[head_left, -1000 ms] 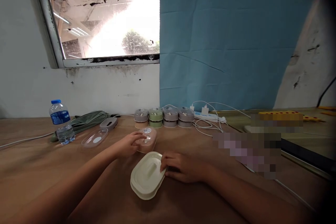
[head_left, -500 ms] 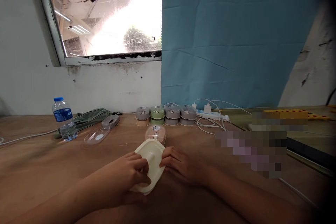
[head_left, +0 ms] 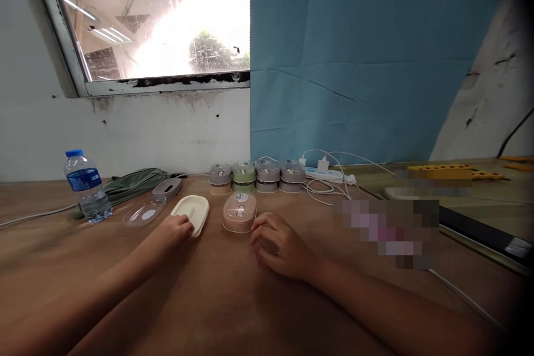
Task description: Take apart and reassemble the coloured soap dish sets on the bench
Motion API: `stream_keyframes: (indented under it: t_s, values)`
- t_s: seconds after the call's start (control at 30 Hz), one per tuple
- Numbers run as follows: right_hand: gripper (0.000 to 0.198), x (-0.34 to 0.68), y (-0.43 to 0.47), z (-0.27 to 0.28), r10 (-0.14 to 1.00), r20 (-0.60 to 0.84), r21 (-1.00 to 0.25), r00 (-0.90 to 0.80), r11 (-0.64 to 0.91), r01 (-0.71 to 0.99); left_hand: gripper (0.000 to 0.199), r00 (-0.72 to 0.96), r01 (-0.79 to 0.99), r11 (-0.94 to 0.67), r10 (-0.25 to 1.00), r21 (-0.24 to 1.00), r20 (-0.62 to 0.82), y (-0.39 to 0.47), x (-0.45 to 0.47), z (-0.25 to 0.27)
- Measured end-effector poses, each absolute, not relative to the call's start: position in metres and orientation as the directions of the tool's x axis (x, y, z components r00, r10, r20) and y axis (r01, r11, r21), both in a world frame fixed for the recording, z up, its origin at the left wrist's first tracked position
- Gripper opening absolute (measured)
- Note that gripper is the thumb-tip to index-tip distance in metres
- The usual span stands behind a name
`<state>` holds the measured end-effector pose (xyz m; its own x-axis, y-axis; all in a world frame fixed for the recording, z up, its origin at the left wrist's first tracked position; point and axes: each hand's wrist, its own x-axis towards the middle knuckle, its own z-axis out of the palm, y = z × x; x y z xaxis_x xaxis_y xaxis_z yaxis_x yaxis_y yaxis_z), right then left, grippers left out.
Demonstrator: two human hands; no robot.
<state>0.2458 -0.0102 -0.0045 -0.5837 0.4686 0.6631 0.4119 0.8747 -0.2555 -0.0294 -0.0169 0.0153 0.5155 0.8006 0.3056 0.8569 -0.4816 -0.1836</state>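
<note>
My left hand (head_left: 177,227) pinches the near edge of a cream, shallow oval tray (head_left: 196,208) with a ridge along its middle. The tray lies left of a pink lidded box (head_left: 240,214) that has a round label on top. Beside that box's right side is my right hand (head_left: 277,246), fingers loosely curled and holding nothing. Whether its fingertips touch the box, I cannot tell. Left of the tray lie a clear oval lid (head_left: 144,212) with a white round sticker and a grey oval piece with a slot (head_left: 167,187).
Several similar lidded boxes (head_left: 267,175) line the wall. A water bottle (head_left: 87,186) stands at left by a dark green cloth item (head_left: 133,186). A power strip (head_left: 329,175) with white cables lies behind at right. Yellow perforated strips (head_left: 450,171) and a blurred patch (head_left: 384,228) are farther right.
My left hand has moved the cream tray leftward and away from me, beside the pink box. My right hand has let go of the tray and stays near the box. The view has shifted slightly.
</note>
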Motion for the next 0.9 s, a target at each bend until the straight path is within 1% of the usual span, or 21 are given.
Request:
stream_keyframes:
  t_s: [0.1, 0.2, 0.4, 0.53, 0.7, 0.8, 0.9]
  values:
    - [0.016, 0.246, -0.006, -0.009, 0.536, 0.581, -0.275, -0.612, 0.838, 0.472, 0.032, 0.468, 0.879, -0.416, 0.845, -0.232, 0.257, 0.024, -0.04, 0.001]
    - [0.014, 0.246, -0.003, -0.014, 0.583, 0.519, -0.283, -0.625, 0.807, 0.518, 0.03, 0.404, 0.906, -0.348, 0.881, -0.243, 0.245, 0.062, -0.042, -0.006]
    - [0.013, 0.245, 0.0, -0.02, 0.61, 0.476, -0.279, -0.634, 0.788, 0.549, 0.03, 0.28, 0.951, -0.226, 0.92, -0.212, 0.276, 0.117, -0.047, -0.013]
    - [0.011, 0.246, 0.003, -0.021, 0.617, 0.454, -0.283, -0.643, 0.784, 0.553, 0.029, 0.225, 0.968, -0.178, 0.926, -0.176, 0.302, 0.137, -0.054, -0.019]
    - [0.01, 0.248, 0.003, -0.019, 0.63, 0.443, -0.307, -0.638, 0.775, 0.553, 0.026, 0.173, 0.985, -0.151, 0.909, -0.086, 0.38, 0.15, -0.061, -0.026]
    - [0.012, 0.248, 0.001, -0.017, 0.642, 0.436, -0.326, -0.63, 0.766, 0.555, 0.025, 0.124, 0.99, -0.14, 0.866, -0.003, 0.484, 0.148, -0.054, -0.027]
    - [0.014, 0.248, 0.0, -0.015, 0.652, 0.438, -0.342, -0.619, 0.758, 0.556, 0.033, 0.095, 0.981, -0.179, 0.787, 0.077, 0.61, 0.131, -0.032, -0.022]
